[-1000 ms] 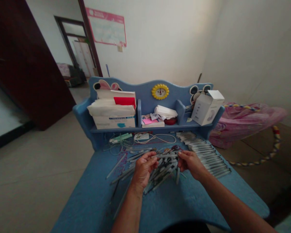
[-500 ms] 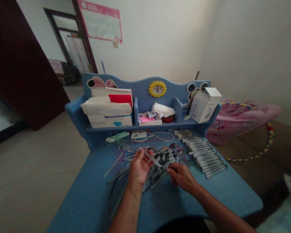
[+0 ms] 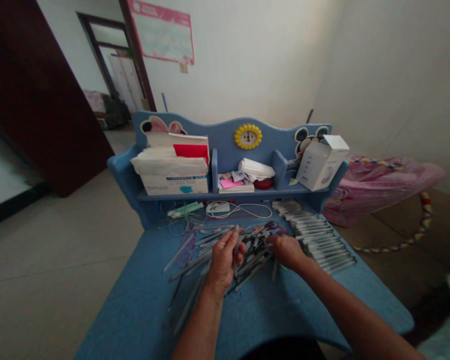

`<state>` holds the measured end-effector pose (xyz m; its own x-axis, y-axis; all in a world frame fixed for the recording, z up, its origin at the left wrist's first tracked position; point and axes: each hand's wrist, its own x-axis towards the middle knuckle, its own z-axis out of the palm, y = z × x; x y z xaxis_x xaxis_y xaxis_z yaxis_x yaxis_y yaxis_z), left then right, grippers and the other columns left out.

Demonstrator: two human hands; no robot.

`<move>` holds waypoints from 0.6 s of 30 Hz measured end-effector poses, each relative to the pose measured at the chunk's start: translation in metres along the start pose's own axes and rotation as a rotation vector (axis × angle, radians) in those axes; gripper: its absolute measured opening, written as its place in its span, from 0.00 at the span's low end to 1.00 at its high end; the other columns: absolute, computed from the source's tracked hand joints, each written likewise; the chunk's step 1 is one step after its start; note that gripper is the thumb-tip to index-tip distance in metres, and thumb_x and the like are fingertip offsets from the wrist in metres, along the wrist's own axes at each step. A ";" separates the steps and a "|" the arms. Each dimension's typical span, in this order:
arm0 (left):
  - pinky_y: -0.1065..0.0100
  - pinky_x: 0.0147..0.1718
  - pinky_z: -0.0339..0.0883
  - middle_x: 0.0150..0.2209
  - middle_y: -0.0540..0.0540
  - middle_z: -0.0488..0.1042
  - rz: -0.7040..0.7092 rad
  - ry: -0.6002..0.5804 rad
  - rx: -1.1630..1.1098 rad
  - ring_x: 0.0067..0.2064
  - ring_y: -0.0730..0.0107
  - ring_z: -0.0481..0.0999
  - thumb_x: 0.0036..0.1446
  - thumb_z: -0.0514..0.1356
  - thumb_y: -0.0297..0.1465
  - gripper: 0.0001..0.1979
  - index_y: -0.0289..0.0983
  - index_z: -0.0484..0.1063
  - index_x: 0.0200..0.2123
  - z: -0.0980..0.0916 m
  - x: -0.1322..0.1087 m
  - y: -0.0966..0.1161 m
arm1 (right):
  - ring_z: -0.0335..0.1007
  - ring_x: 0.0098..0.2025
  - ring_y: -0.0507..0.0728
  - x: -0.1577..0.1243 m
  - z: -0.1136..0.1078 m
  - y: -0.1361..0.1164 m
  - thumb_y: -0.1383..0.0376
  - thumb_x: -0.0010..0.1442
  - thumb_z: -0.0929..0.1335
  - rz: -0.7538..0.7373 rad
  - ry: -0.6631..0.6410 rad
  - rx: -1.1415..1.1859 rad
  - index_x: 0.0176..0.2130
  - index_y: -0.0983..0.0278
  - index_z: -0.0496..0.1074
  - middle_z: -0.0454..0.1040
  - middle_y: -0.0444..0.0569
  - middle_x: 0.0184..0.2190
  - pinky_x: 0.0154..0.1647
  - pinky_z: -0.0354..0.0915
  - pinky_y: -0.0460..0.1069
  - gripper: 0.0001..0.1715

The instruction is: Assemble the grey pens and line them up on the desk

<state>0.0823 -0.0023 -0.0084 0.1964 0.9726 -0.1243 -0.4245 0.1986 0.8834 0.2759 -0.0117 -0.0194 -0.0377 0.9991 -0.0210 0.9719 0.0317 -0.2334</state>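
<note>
In my left hand (image 3: 225, 257) a clear pen barrel (image 3: 236, 252) stands nearly upright, pinched between thumb and fingers. My right hand (image 3: 286, 250) reaches into the right side of a heap of dark pen parts (image 3: 255, 250), its fingers closed at the tips; what they hold is hidden. Loose clear tubes (image 3: 185, 270) lie left of the heap, partly behind my left wrist. To the right of my right hand, a long row of pens (image 3: 324, 240) with dark ends lies side by side on the blue desk (image 3: 135, 300).
Along the back, the blue shelf holds a mask box (image 3: 174, 184), papers with a pink note (image 3: 232, 183) and a white carton (image 3: 322, 162). A white cable (image 3: 247, 210) and a green-white stick (image 3: 185, 209) lie below it. A hoop (image 3: 423, 225) stands at right.
My left hand has turned the pen barrel from slanted to nearly upright. My right hand has moved away from the barrel's end, up and right to the heap. The view has shifted slightly.
</note>
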 end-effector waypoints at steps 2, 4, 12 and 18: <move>0.80 0.12 0.51 0.17 0.53 0.70 0.018 -0.027 0.055 0.14 0.82 0.61 0.47 0.62 0.43 0.23 0.34 0.70 0.43 -0.001 0.001 -0.001 | 0.72 0.36 0.60 0.002 -0.001 0.000 0.67 0.55 0.64 -0.031 0.006 0.013 0.35 0.62 0.73 0.76 0.54 0.27 0.35 0.60 0.48 0.08; 0.79 0.13 0.50 0.18 0.52 0.69 0.033 -0.049 0.117 0.15 0.82 0.60 0.48 0.61 0.42 0.22 0.33 0.71 0.42 -0.003 0.001 -0.003 | 0.71 0.35 0.58 0.002 -0.005 0.001 0.67 0.55 0.64 -0.064 0.034 0.053 0.33 0.62 0.72 0.75 0.52 0.28 0.34 0.59 0.47 0.07; 0.75 0.19 0.54 0.21 0.49 0.71 0.073 -0.218 0.396 0.20 0.78 0.63 0.50 0.58 0.35 0.12 0.32 0.75 0.32 0.001 -0.003 -0.004 | 0.63 0.25 0.50 -0.004 -0.022 -0.002 0.65 0.52 0.65 -0.125 0.164 0.369 0.27 0.64 0.68 0.68 0.41 0.21 0.26 0.56 0.43 0.05; 0.74 0.20 0.54 0.22 0.48 0.72 0.131 -0.264 0.529 0.22 0.73 0.64 0.51 0.57 0.33 0.10 0.35 0.77 0.31 0.002 -0.007 -0.005 | 0.60 0.23 0.50 -0.009 -0.036 -0.007 0.65 0.48 0.68 -0.154 0.181 0.628 0.27 0.64 0.69 0.66 0.40 0.20 0.24 0.56 0.43 0.04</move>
<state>0.0844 -0.0103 -0.0113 0.4136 0.9087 0.0572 0.0235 -0.0735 0.9970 0.2776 -0.0198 0.0176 -0.0727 0.9753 0.2086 0.6365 0.2064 -0.7431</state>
